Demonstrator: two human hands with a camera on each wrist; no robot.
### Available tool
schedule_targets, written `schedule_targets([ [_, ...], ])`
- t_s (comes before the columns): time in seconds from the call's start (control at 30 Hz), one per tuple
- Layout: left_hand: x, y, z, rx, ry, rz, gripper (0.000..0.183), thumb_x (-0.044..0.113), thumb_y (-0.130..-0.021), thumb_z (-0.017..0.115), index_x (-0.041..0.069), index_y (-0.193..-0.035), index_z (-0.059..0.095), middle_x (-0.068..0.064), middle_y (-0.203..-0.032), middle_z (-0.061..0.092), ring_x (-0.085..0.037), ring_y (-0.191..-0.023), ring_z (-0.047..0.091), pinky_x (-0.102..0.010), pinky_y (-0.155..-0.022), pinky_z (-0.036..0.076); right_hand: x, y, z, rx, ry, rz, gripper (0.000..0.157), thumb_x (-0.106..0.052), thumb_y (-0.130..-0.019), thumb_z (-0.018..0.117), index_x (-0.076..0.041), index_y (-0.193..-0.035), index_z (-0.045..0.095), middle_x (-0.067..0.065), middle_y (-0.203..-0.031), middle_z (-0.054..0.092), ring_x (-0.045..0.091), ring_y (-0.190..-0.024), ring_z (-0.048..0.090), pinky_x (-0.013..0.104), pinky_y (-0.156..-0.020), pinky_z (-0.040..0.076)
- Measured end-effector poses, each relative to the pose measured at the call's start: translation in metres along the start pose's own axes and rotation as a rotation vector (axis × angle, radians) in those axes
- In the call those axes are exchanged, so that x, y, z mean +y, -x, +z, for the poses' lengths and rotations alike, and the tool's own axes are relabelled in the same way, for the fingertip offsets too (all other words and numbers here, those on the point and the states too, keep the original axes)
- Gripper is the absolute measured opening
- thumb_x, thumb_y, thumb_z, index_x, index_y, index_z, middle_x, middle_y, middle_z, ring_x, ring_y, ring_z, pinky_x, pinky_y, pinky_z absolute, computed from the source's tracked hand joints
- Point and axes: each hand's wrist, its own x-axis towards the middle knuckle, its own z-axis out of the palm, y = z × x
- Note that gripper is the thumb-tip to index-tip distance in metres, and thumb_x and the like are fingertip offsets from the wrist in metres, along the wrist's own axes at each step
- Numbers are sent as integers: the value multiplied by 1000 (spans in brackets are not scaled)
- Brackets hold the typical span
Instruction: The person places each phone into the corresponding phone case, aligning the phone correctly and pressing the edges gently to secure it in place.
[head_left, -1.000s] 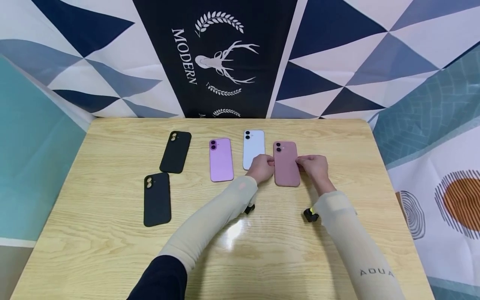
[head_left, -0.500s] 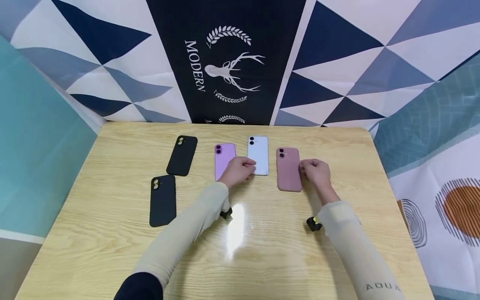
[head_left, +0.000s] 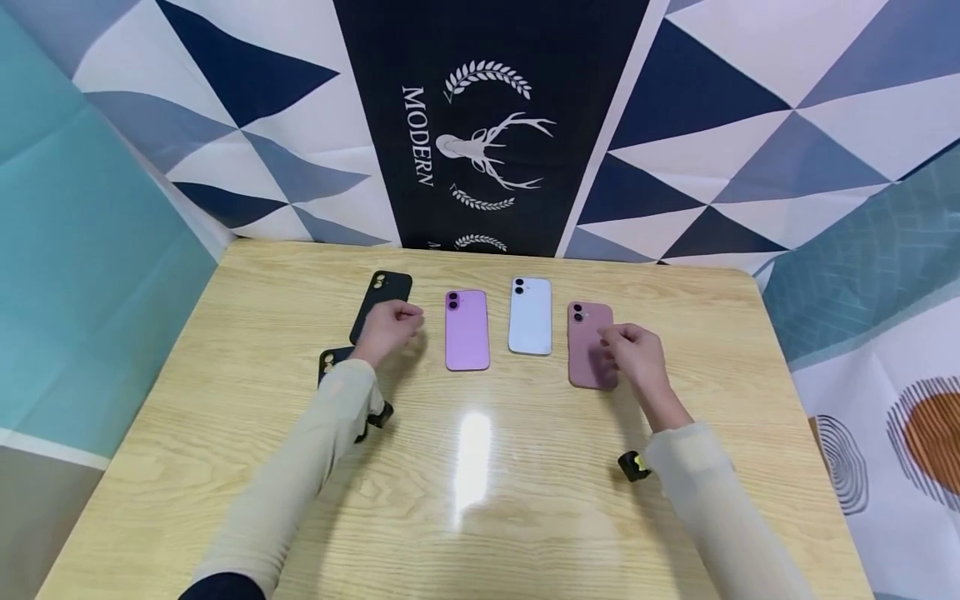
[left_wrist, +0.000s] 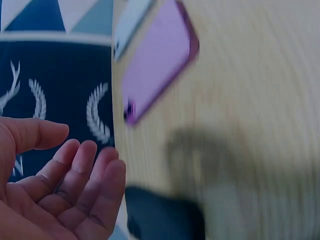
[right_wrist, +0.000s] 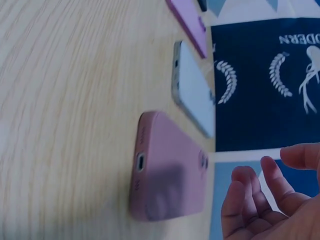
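Observation:
My left hand [head_left: 388, 329] hangs over two black phone cases, an upper one [head_left: 395, 286] and a lower one [head_left: 330, 361] partly hidden by hand and sleeve. Its fingers are loosely bent, and nothing is between them in the left wrist view. At the right, my right hand [head_left: 637, 354] hovers over the right edge of a dusty-pink phone [head_left: 583, 350] in a matching cover, casting a shadow on it. The right wrist view shows these fingers [right_wrist: 245, 200] relaxed, with no object held. Between the hands lie a purple phone [head_left: 467, 333] and a pale blue-white phone [head_left: 530, 321].
All the phones and cases lie flat on a light wood table [head_left: 540, 467], cameras at the far end. Behind the table's far edge hangs a patterned cloth [head_left: 487, 100] with a deer head. Each wrist carries a small black camera.
My left hand has swept left, from beside the pink phone, past the white and purple phones, to the black cases. My right hand has come off the pink phone's edge. The view shifted slightly.

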Motion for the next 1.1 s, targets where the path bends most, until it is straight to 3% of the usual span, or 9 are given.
schedule_targets([
  [0.2, -17, -13, -34, 110, -105, -32, 31, 21, -93, 54, 3, -116, 61, -17, -113, 58, -30, -101, 55, -38, -85, 48, -6, 10, 1, -9, -14, -54, 44, -36, -96, 46, 0, -121, 54, 14, -113, 60, 18, -93, 60, 33, -83, 54],
  [0.4, -32, -22, -49, 126, -164, -123, 38, 23, -92, 51, 1, -124, 52, -19, -122, 53, -32, -107, 51, -44, -93, 46, -10, 16, 2, -21, -23, -91, 43, -33, -96, 46, 0, -123, 52, 14, -111, 59, 19, -92, 61, 32, -81, 55],
  [0.7, -42, -33, -53, 65, -217, -179, 60, 32, -88, 60, -1, -134, 39, -24, -135, 43, -38, -119, 46, -49, -100, 43, -14, 16, 7, -25, -19, -95, 42, -31, -97, 45, 1, -122, 53, 13, -110, 59, 24, -95, 60, 35, -82, 54],
  [1.1, -37, -33, -38, 103, -328, -217, 77, 38, -82, 68, -2, -138, 35, -27, -137, 37, -45, -126, 34, -54, -103, 38, -11, 15, 10, -36, -13, -78, 44, -33, -97, 45, 1, -123, 52, 13, -112, 58, 21, -95, 59, 35, -83, 54],
])
